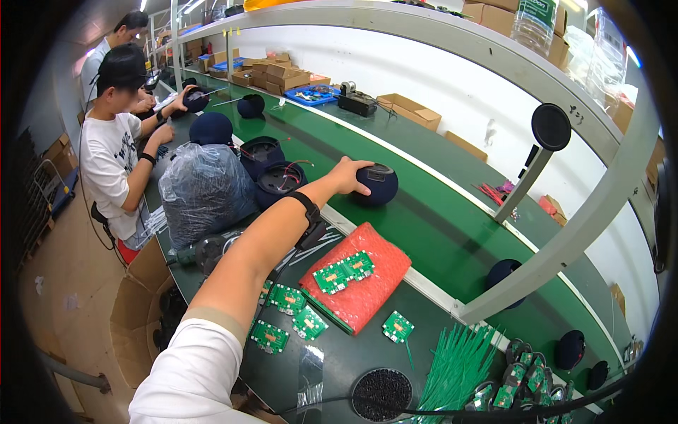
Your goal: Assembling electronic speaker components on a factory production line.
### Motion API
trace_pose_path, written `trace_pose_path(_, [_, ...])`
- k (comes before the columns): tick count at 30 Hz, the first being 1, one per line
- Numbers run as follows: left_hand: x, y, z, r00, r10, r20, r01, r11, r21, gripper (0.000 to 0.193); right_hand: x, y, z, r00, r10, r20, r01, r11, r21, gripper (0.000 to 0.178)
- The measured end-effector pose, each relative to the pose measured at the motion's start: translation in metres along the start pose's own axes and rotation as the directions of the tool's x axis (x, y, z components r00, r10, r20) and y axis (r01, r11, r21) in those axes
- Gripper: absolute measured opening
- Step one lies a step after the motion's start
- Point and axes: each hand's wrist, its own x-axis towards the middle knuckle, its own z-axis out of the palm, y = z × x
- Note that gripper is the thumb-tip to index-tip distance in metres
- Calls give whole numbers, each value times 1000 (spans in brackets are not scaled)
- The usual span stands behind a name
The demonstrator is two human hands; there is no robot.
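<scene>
My left arm reaches across the bench from the lower left, with a black band at the wrist. My left hand (347, 177) is closed on the left side of a round, dark-blue speaker housing (380, 188), which is on the green conveyor belt (441, 237). The thumb lies on its near side and the fingers go over its top. Nearer to me, a red bubble-wrap pack (378, 272) carries green circuit boards (344, 271) on top. More green boards (308, 323) lie beside it. My right hand is out of view.
Open speaker housings (281, 180) and a plastic-wrapped bundle (205, 185) stand left of my arm. Green cable ties (458, 367), a dish of black screws (382, 394) and wired boards (526, 378) lie at front right. A slanted grey post (565, 233) rises beyond. Two co-workers work at far left.
</scene>
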Motion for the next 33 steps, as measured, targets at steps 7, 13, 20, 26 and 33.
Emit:
trace_pose_path(7, [-1, 9, 3, 1000, -15, 15, 16, 999, -37, 93, 3, -5, -3, 998, 48, 36, -48, 999, -1, 25])
trace_pose_path(13, [-7, 33, 26, 999, -47, 9, 45, 990, 133, 112, 0, -6, -5, 997, 67, 47, -66, 998, -17, 26])
trace_pose_path(20, [-4, 31, 26, 988, -154, -26, 118, 845, -521, 108, 0, -3, -5, 995, 48, 92, -50, 999, 21, 34])
trace_pose_path(26, [-19, 30, -5, 932, -25, 363, 363, 97, -927, 81, -3, 1, -5, 998, 20, 67, -20, 1000, 5, 34])
trace_pose_path(33, [-37, 35, -21, 900, 183, 395, 382, 101, -918, 87, 3, -5, -8, 998, 13, 60, -14, 1000, 12, 32])
